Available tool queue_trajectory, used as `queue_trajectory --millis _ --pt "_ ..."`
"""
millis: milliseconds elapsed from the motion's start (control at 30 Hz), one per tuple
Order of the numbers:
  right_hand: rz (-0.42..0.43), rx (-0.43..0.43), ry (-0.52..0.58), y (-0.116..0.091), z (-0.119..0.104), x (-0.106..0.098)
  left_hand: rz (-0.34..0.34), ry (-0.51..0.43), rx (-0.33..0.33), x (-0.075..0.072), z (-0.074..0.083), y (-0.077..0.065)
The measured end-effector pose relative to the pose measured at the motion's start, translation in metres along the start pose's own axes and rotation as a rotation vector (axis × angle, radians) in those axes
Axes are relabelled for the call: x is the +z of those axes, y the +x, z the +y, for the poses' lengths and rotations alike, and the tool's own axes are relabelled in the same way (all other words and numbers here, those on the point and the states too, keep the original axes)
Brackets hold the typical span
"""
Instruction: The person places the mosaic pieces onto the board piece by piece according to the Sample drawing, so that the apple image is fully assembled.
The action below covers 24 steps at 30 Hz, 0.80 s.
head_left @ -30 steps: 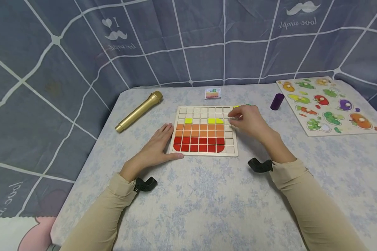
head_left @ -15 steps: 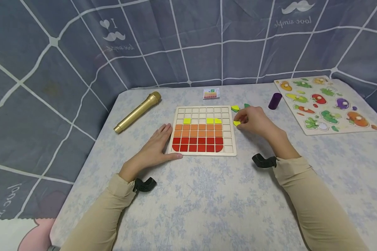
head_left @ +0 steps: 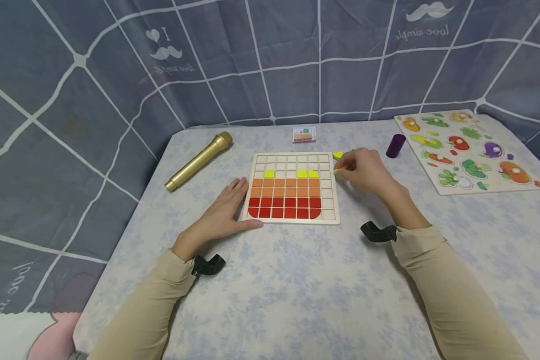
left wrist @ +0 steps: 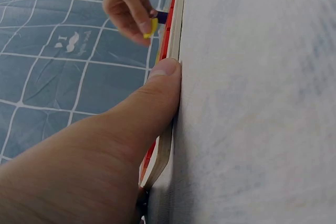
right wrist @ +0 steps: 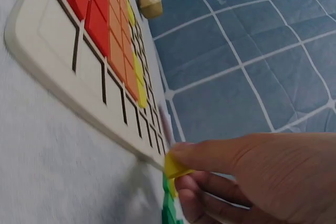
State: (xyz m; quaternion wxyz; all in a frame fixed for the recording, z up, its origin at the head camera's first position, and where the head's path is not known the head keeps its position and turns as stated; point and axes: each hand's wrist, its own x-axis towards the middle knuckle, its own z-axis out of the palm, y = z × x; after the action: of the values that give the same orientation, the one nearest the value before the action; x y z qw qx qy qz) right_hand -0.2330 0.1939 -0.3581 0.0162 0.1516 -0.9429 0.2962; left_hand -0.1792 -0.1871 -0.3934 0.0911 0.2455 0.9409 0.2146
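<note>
My right hand pinches a yellow tile between thumb and fingers, just off the right edge of a wooden grid board. In the left wrist view the same yellow tile shows clear of the board. Red tiles fill two lower rows, orange tiles lie above them, and a few yellow tiles sit in the row over those. My left hand rests along the board's left side with fingers extended, thumb at the near edge.
Loose yellow and green pieces lie by the board's upper right corner, partly behind my right hand. A small picture card stands behind the board. A gold microphone lies left; a purple cylinder and vegetable puzzle board are right.
My right hand has drawn back to the right from the board's edge, and a yellow tile has come into its pinch. The left hand holds its place.
</note>
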Motion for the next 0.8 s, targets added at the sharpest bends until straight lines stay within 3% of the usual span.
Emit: queue_trajectory --millis 167,467,600,800 --pt "0.030 -0.011 0.096 0.011 -0.014 0.011 0.001 0.003 -0.001 0.002 0.000 0.000" --pt "0.132 0.004 0.258 0.038 -0.044 0.048 -0.002 -0.007 -0.008 0.000 0.002 0.001" --pt "0.156 0.011 0.291 0.044 -0.054 0.062 -0.004 -0.011 -0.011 -0.001 0.002 0.002" --pt "0.123 0.019 0.282 0.044 -0.057 0.078 -0.016 -0.007 -0.031 0.000 0.002 0.001"
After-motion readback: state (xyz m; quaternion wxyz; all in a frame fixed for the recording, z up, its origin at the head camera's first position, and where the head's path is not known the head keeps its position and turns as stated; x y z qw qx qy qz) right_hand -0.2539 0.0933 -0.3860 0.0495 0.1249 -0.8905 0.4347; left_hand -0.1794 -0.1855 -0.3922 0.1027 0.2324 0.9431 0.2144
